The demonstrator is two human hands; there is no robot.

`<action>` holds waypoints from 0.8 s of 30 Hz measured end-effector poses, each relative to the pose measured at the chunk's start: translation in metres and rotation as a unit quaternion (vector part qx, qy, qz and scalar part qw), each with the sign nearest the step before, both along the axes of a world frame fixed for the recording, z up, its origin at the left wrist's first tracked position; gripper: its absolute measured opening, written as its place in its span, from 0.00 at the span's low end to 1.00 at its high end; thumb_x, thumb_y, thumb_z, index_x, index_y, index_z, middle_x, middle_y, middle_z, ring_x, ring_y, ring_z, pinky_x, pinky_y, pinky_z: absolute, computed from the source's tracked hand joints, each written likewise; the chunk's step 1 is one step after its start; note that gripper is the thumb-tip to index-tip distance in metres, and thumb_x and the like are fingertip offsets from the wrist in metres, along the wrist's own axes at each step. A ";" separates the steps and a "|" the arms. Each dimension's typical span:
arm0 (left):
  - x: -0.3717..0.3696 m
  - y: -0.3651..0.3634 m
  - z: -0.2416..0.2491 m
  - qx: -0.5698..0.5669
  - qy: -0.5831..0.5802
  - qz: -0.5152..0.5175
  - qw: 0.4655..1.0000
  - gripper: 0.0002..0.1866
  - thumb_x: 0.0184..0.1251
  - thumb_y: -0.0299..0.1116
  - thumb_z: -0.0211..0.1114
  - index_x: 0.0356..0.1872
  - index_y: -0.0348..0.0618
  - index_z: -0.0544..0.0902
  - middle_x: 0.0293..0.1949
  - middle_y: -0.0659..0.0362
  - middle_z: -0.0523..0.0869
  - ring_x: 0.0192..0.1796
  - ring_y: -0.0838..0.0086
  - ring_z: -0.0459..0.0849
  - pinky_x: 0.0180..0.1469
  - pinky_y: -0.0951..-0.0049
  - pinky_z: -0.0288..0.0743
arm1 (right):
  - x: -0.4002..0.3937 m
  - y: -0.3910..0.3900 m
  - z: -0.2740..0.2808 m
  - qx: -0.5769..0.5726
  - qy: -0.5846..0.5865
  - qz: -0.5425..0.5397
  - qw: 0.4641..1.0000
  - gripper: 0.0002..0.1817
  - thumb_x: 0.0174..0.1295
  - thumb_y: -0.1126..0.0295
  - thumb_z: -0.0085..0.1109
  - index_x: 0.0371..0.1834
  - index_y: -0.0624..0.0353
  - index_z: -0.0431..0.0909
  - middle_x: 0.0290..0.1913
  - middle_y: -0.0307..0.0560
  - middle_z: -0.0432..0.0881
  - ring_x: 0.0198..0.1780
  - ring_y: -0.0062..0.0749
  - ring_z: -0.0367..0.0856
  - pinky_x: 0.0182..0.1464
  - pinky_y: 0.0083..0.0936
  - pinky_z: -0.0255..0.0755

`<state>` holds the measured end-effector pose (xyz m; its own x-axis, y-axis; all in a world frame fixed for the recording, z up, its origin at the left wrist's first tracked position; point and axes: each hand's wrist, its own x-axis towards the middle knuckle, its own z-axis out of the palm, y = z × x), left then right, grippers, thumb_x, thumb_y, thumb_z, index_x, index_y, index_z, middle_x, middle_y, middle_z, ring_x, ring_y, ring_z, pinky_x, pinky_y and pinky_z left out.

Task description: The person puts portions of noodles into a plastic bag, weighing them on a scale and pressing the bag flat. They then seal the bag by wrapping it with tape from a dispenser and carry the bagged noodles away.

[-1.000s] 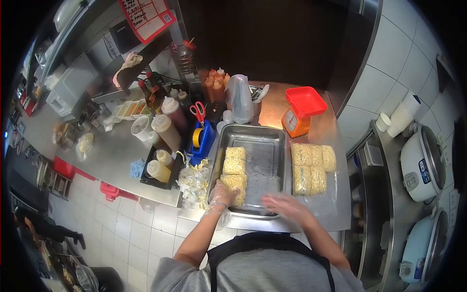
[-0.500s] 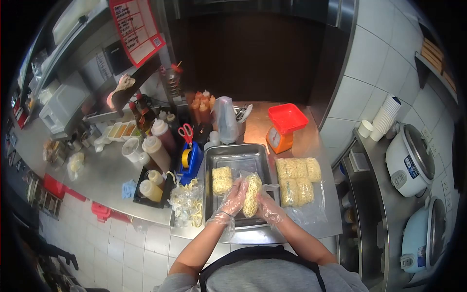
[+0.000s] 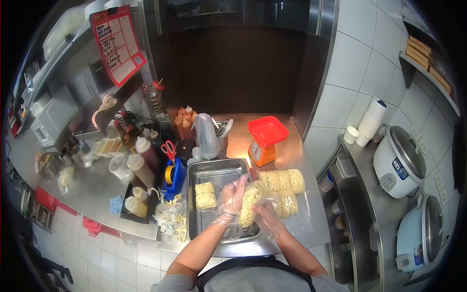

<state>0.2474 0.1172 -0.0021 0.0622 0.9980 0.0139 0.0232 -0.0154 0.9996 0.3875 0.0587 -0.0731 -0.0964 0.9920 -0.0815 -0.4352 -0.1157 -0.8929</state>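
A bundle of pale yellow noodles [image 3: 251, 200] is held between my two hands, above the right side of a metal tray [image 3: 192, 219]. My left hand [image 3: 232, 197], in a clear plastic glove, supports the bundle's left side with its fingers pointing up. From the lower right, my right hand [image 3: 267, 217], gloved too, grips the bundle with curled fingers. Inside the tray, at its left, rests a block of noodles [image 3: 206, 195]. Packed noodle bundles [image 3: 282, 182] lie on clear plastic to the right of the tray, partly hidden behind the held bundle.
Behind the tray stand an orange scale [image 3: 262, 151] with a red pan and a bag-covered container [image 3: 206, 136]. A blue tape dispenser [image 3: 173, 180], sauce bottles [image 3: 141, 168] and a pile of plastic scraps with noodle bits [image 3: 170, 216] are leftward. Rice cookers [image 3: 399, 163] stand at right.
The view has shifted, so the counter appears further left and lower. The held bundle has tilted and come nearer the tray's right edge. My right hand's fingers have curled more around it.
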 end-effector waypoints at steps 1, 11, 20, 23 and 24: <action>0.005 0.004 -0.011 0.075 0.035 0.043 0.996 0.26 0.74 0.50 0.56 0.25 0.36 0.82 0.17 0.56 0.77 0.23 0.75 0.68 0.30 0.66 0.67 | -0.008 -0.006 0.024 -0.017 0.048 -0.020 0.999 0.23 0.59 0.70 0.64 0.57 0.66 0.71 0.50 0.45 0.79 0.50 0.28 0.79 0.51 0.28 0.74; -0.005 -0.004 -0.007 0.072 -0.159 0.005 0.985 0.20 0.76 0.49 0.53 0.34 0.41 0.78 0.31 0.61 0.79 0.34 0.78 0.75 0.38 0.73 0.71 | -0.022 -0.015 0.071 0.055 -0.290 0.062 0.953 0.18 0.68 0.63 0.56 0.53 0.65 0.76 0.45 0.42 0.81 0.48 0.26 0.78 0.52 0.27 0.72; -0.042 0.007 -0.022 0.296 0.578 0.064 0.757 0.35 0.64 0.56 0.61 0.62 0.36 0.71 0.61 0.40 0.72 0.66 0.52 0.68 0.67 0.59 0.61 | -0.047 -0.035 0.066 -0.075 -0.008 0.070 0.995 0.27 0.75 0.52 0.45 0.61 0.67 0.73 0.55 0.44 0.78 0.56 0.24 0.73 0.61 0.26 0.67; -0.049 -0.001 0.014 0.273 0.517 -0.023 0.811 0.34 0.64 0.60 0.60 0.56 0.36 0.76 0.57 0.45 0.78 0.59 0.60 0.77 0.62 0.61 0.67 | -0.036 -0.031 0.019 -0.058 -0.008 0.065 0.996 0.28 0.75 0.53 0.46 0.65 0.67 0.68 0.59 0.43 0.75 0.58 0.22 0.72 0.61 0.24 0.66; -0.053 0.007 0.014 0.126 0.409 -0.101 0.898 0.34 0.65 0.60 0.59 0.55 0.35 0.77 0.56 0.46 0.79 0.58 0.61 0.78 0.61 0.62 0.68 | -0.029 -0.033 0.016 -0.048 -0.048 0.058 0.996 0.28 0.75 0.53 0.45 0.66 0.67 0.67 0.60 0.43 0.75 0.58 0.21 0.72 0.61 0.23 0.66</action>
<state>0.1942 0.1243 0.0123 0.3345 0.9365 0.1053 0.7191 -0.3259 0.6137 0.3584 0.0258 -0.0575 -0.1970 0.9619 -0.1894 -0.3272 -0.2466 -0.9122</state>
